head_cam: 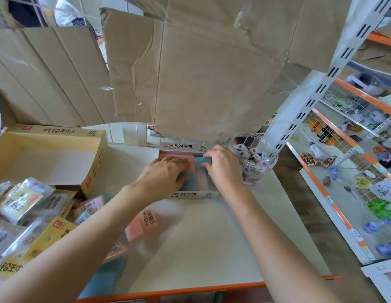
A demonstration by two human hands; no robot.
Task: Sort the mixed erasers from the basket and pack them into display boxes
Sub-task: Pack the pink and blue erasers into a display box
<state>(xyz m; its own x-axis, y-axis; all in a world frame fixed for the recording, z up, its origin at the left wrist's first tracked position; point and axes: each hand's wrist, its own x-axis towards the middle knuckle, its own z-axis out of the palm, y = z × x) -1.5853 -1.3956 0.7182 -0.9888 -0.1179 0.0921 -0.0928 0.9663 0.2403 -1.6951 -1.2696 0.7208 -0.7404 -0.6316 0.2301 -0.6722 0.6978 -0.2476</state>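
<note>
Display box (181,146) sits toward the far edge of the tabletop (212,237), a clear jar (264,171) just beside it on the right. The left hand (166,171) lies flat, fingers together, on the pink erasers (168,154) inside the box. The right hand (223,165) curls its fingertips, pinching a blue eraser (200,162) in the box.

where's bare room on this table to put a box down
Bare tabletop between the display box and the orange front edge. Narrow strip between yellow box and display box. Crowded: packets left, jar back right.
</note>
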